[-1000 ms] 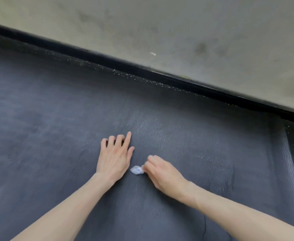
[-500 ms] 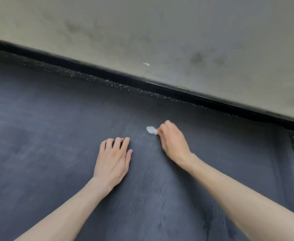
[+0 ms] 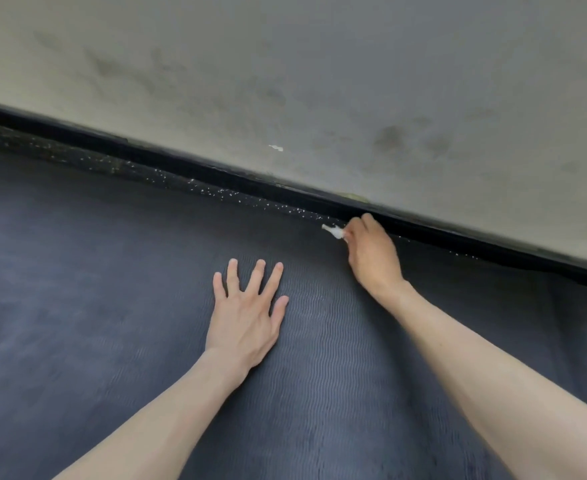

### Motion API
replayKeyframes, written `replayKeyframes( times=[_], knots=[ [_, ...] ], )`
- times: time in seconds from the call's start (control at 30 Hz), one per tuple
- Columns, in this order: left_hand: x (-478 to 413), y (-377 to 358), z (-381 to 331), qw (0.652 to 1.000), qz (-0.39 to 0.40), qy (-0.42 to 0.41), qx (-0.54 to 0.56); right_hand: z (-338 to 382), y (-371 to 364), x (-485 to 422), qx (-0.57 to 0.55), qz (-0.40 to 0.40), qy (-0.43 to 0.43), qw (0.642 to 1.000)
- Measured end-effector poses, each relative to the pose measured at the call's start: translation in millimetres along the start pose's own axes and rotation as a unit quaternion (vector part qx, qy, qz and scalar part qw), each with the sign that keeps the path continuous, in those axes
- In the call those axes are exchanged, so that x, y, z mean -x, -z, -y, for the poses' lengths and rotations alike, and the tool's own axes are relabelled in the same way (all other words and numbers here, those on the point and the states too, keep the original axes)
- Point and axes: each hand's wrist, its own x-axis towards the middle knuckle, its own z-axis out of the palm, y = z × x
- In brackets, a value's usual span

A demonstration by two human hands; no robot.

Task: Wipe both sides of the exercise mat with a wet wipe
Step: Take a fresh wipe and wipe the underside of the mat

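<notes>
A dark grey ribbed exercise mat (image 3: 94, 323) covers most of the lower view. My left hand (image 3: 247, 313) lies flat on it near the middle, fingers spread. My right hand (image 3: 371, 252) reaches to the mat's far edge by the wall and pinches a small crumpled white wet wipe (image 3: 333, 232), which sticks out to the left of its fingers and touches the mat there.
A black skirting strip (image 3: 181, 164) runs along the foot of a stained grey wall (image 3: 320, 81) just past the mat. A band of black speckled floor (image 3: 87, 157) shows between mat and skirting, and again at the right edge.
My right hand has slid the wipe away from me, from beside my left hand to the mat's far edge. My left hand has stayed flat and spread its fingers.
</notes>
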Motion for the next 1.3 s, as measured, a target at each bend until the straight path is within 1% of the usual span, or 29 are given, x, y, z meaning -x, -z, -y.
replayKeyframes(
  times=[0.07,0.1,0.13,0.17,0.27,0.33,0.4,0.53,0.6,0.67,0.73,0.8,0.87,0.9,0.97,1.0,1.07,1.1,1.2,1.23,1.3],
  knots=[
    [0,-1,-2,1.000,-0.002,-0.001,0.003,3,-1,1,-0.013,-0.022,-0.051,0.998],
    [-1,-3,-2,1.000,-0.004,0.001,0.006,12,-2,5,-0.027,-0.033,-0.065,0.997],
    [-1,-3,-2,1.000,-0.003,0.002,0.009,22,-3,11,-0.041,-0.037,-0.060,0.997],
    [0,-4,-3,1.000,-0.004,0.001,0.012,33,-4,20,-0.056,-0.027,-0.039,0.997],
    [0,-3,-3,1.000,-0.010,-0.004,0.016,64,0,51,-0.081,0.054,0.070,0.993],
    [0,-3,-3,1.000,-0.009,-0.004,0.015,56,2,50,-0.062,0.071,0.102,0.990],
    [0,-4,-2,1.000,-0.008,-0.003,0.013,32,5,34,-0.033,0.047,0.077,0.995],
    [1,-5,-2,1.000,-0.010,-0.001,0.012,-27,22,18,0.017,0.002,-0.037,0.999],
    [1,-5,-2,1.000,-0.011,0.002,0.011,-34,25,20,0.017,0.002,-0.067,0.998],
    [1,-5,-2,1.000,-0.013,0.002,0.007,-20,24,22,0.003,-0.008,-0.082,0.997],
    [1,-5,-3,1.000,-0.014,0.000,0.006,4,18,34,-0.026,0.002,-0.059,0.998],
    [0,-3,-3,1.000,-0.015,0.000,0.009,37,12,62,-0.051,0.046,0.019,0.997],
    [1,-2,-3,1.000,-0.014,0.000,0.008,58,11,87,-0.081,0.093,0.086,0.989],
    [1,-2,-3,1.000,-0.013,0.000,0.005,58,10,90,-0.090,0.102,0.104,0.985],
    [0,-3,-3,1.000,-0.014,-0.001,-0.001,42,9,77,-0.066,0.088,0.115,0.987],
    [0,-3,-3,1.000,-0.014,0.000,-0.001,30,9,67,-0.050,0.068,0.102,0.991],
    [1,-3,-3,1.000,-0.014,0.003,-0.003,3,13,46,-0.020,0.023,0.051,0.998],
    [1,-4,-3,1.000,-0.014,0.003,-0.006,-8,16,39,-0.015,0.015,0.023,1.000],
    [2,-4,-3,1.000,-0.014,0.005,-0.008,-9,19,38,-0.041,-0.011,-0.029,0.999],
    [2,-4,-2,1.000,-0.015,0.005,-0.007,1,19,45,-0.056,-0.012,-0.029,0.998],
    [1,-4,-2,1.000,-0.014,0.004,-0.007,30,19,71,-0.081,0.016,0.012,0.997]
  ],
)
